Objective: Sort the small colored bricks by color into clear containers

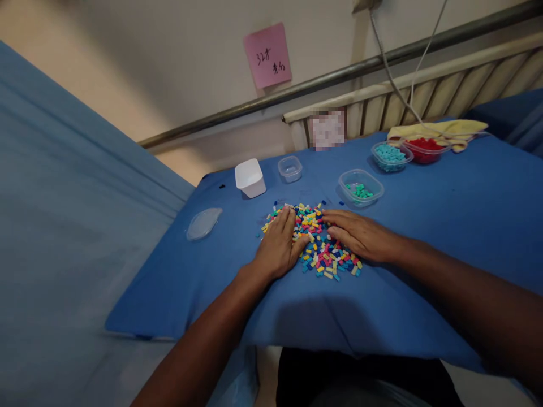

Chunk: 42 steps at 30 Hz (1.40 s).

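Observation:
A heap of small multicoloured plastic pieces (324, 254) lies spread on the blue-covered table (237, 277), with yellow, pink, white, dark blue and teal among them. On the heap's left side rests my left hand (280, 240), its fingers stretched forward and its thumb out to the right. My right hand (360, 232) reaches in from the right, fingers extended and thumb apart, touching the heap's edge. Neither hand grips anything that I can see. Pieces under the palms are hidden.
Behind the heap stand a white tub (250, 178), a small clear container (290, 169) and a clear container with green pieces (360, 187). Farther right are containers of light-blue pieces (390, 155) and red pieces (424, 150), beside a yellow cloth (449, 129). A clear lid (204, 224) lies left.

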Motion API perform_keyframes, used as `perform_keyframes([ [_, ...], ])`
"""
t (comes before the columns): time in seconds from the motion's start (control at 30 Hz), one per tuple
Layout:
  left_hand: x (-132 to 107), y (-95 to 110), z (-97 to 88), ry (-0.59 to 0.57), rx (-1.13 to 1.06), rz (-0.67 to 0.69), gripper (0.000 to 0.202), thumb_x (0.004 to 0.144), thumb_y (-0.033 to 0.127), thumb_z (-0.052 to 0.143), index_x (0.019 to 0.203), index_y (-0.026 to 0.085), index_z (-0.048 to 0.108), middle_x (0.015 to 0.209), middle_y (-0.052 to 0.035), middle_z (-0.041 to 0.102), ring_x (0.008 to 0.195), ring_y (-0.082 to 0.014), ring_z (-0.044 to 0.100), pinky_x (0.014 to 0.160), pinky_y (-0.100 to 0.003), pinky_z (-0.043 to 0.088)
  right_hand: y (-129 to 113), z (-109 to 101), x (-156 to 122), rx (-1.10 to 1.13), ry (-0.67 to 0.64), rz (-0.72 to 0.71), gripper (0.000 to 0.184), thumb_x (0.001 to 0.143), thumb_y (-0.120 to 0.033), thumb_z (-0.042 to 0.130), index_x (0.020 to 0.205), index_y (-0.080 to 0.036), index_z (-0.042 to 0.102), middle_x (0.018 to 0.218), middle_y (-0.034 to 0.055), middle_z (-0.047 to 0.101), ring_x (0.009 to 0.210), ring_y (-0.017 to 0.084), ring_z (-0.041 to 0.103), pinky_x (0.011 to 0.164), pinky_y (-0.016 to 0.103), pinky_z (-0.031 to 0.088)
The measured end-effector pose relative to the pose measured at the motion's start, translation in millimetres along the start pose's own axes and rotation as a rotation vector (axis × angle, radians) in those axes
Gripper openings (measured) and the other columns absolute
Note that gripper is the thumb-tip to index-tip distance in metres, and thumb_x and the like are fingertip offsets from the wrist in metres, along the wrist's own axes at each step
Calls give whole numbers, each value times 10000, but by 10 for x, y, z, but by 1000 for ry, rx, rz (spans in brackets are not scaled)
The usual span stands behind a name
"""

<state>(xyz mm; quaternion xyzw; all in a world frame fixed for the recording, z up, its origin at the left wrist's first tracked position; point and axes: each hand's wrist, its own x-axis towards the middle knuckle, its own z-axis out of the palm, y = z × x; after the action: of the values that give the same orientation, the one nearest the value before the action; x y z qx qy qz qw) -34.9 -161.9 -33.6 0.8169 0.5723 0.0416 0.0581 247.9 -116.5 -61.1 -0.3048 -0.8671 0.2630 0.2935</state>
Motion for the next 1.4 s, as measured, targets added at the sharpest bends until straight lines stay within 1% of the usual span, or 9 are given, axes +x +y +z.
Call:
perform_keyframes([
  [0.2, 676, 158, -48, -126, 40, 39, 854, 1160, 611, 279, 1736, -19, 309, 1828, -244, 246, 1728, -342, 205, 1422, -447, 151, 15, -24, 11, 8, 20, -18, 537, 1174, -488, 422, 1545, -183, 664, 1600, 186, 657, 1521, 323, 594, 1300, 594, 448],
  [0.33, 870, 291, -30, -146, 98, 15, 808, 1174, 553, 229, 1741, -18, 303, 1842, -238, 188, 1739, -339, 154, 1421, -481, 142, 82, 12, 4, 7, 89, -1, 525, 1166, -493, 441, 1557, -214, 654, 1615, 172, 649, 1522, 333, 593, 1299, 618, 440],
  [0.53, 469, 349, -29, -187, 73, 96, 842, 1157, 658, 246, 1786, 98, 262, 1858, -170, 167, 1740, -354, 143, 1413, -549, 154, 126, 9, -4, -25, 80, -3, 541, 1169, -481, 427, 1578, -202, 645, 1643, 188, 621, 1558, 349, 556, 1312, 647, 412],
  [0.73, -106, 319, -114, -198, 64, 49, 861, 1146, 727, 195, 1811, 180, 224, 1870, -132, 83, 1741, -363, 121, 1405, -599, 167, 50, 19, -51, -84, -137, -106, 607, 1167, -542, 461, 1659, -206, 575, 1768, 166, 472, 1677, 342, 374, 1363, 633, 304],
  [0.93, -430, 302, -154, -203, 40, -13, 858, 1137, 758, 196, 1806, 224, 260, 1869, -106, 121, 1735, -356, 157, 1404, -586, 186, -135, -109, -35, -62, -224, -271, 470, 1170, -479, 486, 1438, -212, 765, 1515, 135, 737, 1499, 304, 615, 1295, 554, 429],
  [1.03, -409, 198, -116, -146, 71, -66, 869, 1141, 747, 203, 1795, 183, 287, 1864, -141, 141, 1735, -359, 164, 1403, -576, 185, -195, -223, -16, -94, -234, -307, 460, 1187, -439, 443, 1157, -205, 838, 1192, 112, 846, 1182, 269, 772, 1117, 483, 564],
  [1.1, -319, 135, -93, -113, 89, -120, 868, 1151, 723, 201, 1789, 141, 287, 1863, -167, 127, 1739, -362, 141, 1400, -584, 177, -185, -253, -12, -115, -175, -307, 455, 1189, -415, 436, 1115, -200, 831, 1164, 113, 844, 1145, 265, 775, 1097, 466, 567],
  [1.27, 69, 283, -59, -92, 32, -141, 849, 1168, 672, 164, 1797, 105, 225, 1866, -184, 87, 1744, -335, 114, 1407, -547, 167, 18, -153, -17, -209, 45, -196, 405, 1144, -342, 478, 1405, -162, 730, 1441, 181, 753, 1378, 339, 683, 1214, 526, 502],
  [1.4, 421, 558, 0, -145, 79, -57, 795, 1176, 627, 213, 1793, 129, 269, 1867, -145, 130, 1734, -367, 166, 1406, -559, 169, 194, -96, -40, -310, 48, -73, 440, 1114, -273, 455, 1481, -139, 657, 1468, 214, 726, 1374, 366, 682, 1212, 560, 510],
])
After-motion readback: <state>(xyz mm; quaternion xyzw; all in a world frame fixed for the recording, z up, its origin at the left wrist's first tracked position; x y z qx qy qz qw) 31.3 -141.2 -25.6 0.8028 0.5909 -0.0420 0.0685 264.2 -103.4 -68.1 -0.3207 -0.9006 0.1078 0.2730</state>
